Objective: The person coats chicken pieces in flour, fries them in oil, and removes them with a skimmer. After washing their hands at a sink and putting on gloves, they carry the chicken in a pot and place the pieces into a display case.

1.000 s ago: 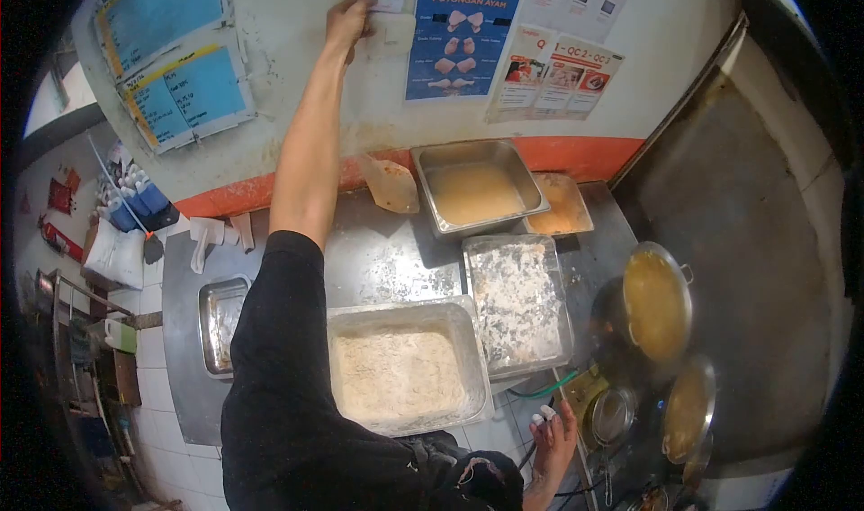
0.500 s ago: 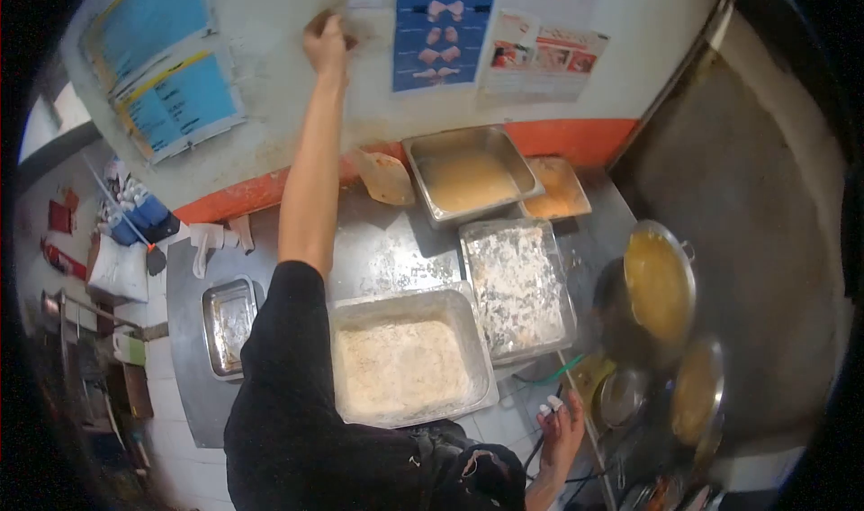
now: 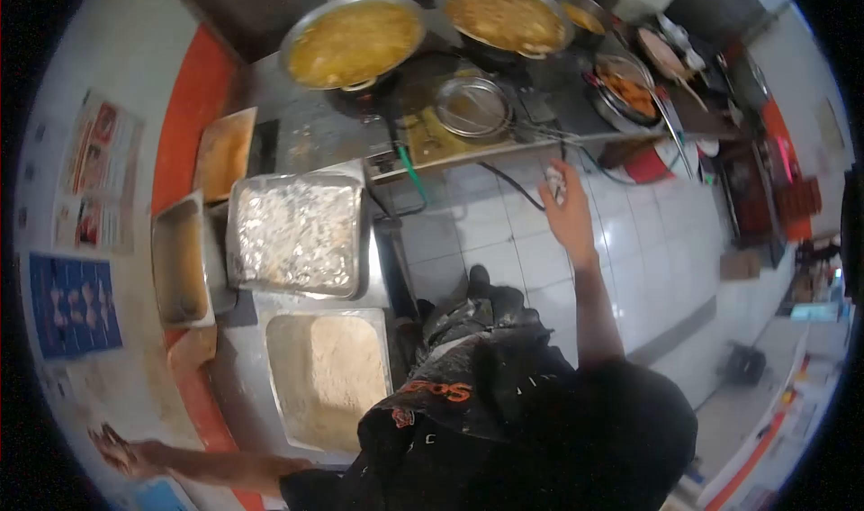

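My left hand (image 3: 126,453) is stretched out at the lower left, near the wall below a blue poster (image 3: 76,305); its fingers are apart and somewhat blurred. My right hand (image 3: 571,216) hangs in the air over the tiled floor, in front of the stove counter. Its fingers are spread, with whitish patches on them. Between my arms, on the metal table, a deep steel pan (image 3: 281,376) contains pale flour. Beyond it lies a flour-dusted metal tray (image 3: 295,234). To its left stands a steel pan (image 3: 209,277) of cloudy liquid.
Two wide pans of yellow-brown oil, one left (image 3: 355,43) and one right (image 3: 504,16), stand on the stove. A round wire strainer (image 3: 472,106) rests before them. A bowl (image 3: 625,88) with orange-brown pieces sits farther right. A green hose (image 3: 412,176) hangs off the counter edge.
The view has swung right from the wall to the stove. My left hand has gone from a fist against the wall to spread fingers; my right hand now reaches forward toward the stove counter.
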`<action>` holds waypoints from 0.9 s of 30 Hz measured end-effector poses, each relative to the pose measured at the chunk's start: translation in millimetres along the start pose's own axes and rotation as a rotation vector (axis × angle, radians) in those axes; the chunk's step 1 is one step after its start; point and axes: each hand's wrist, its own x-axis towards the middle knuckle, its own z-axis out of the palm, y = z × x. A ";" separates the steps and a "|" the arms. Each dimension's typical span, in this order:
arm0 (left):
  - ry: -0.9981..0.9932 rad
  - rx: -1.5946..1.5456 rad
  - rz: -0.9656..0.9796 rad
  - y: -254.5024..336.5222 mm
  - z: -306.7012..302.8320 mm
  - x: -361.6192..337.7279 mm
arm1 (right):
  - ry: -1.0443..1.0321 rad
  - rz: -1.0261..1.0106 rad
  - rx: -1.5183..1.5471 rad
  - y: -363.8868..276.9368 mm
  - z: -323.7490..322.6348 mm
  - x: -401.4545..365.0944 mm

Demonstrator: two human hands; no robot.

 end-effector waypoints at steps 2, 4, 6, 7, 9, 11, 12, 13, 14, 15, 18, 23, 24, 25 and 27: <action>-0.112 0.271 0.217 62.7 6.0 9.8 | 0.072 0.019 -0.148 23.8 -19.2 17.2; -0.068 0.358 0.212 110.3 17.3 14.2 | 0.148 -0.025 -0.383 59.9 -32.1 41.4; -0.006 0.406 0.126 150.3 37.1 12.5 | 0.149 -0.025 -0.473 96.7 -40.2 80.4; 0.057 0.462 0.028 169.3 47.0 10.0 | 0.142 -0.037 -0.564 114.0 -44.2 101.7; 0.044 0.315 0.039 204.6 64.2 -3.3 | -0.012 0.108 -0.548 145.8 -47.2 146.4; 0.016 0.041 0.048 244.0 83.4 -22.8 | -0.178 0.233 -0.535 179.6 -48.2 196.0; -0.003 -0.091 0.059 262.1 90.8 -30.2 | -0.321 0.248 -0.572 197.8 -42.2 213.5; -0.024 -0.223 0.075 279.1 98.1 -35.7 | -0.465 0.267 -0.604 207.0 -38.3 225.8; -0.043 -0.359 0.090 295.9 108.9 -41.7 | -0.473 0.260 -0.598 215.8 -34.5 239.1; -0.087 -0.205 0.019 327.9 121.1 -52.1 | -0.699 0.499 -0.344 220.3 -30.4 247.4; -0.184 -0.339 -0.309 375.1 161.5 -97.0 | -0.949 0.729 0.076 250.9 -9.7 256.3; -0.297 -0.565 -0.902 462.9 234.8 -171.3 | -0.928 0.635 0.307 264.4 3.3 236.7; -0.450 -0.340 -0.773 491.0 242.9 -183.9 | -0.944 0.611 0.323 255.4 -7.2 234.3; -0.364 -0.494 -1.167 507.2 256.1 -193.8 | -0.956 0.591 0.337 249.8 -17.3 230.8; -0.448 -0.559 -1.165 535.8 276.7 -221.8 | -0.929 0.642 0.336 249.4 -29.4 219.6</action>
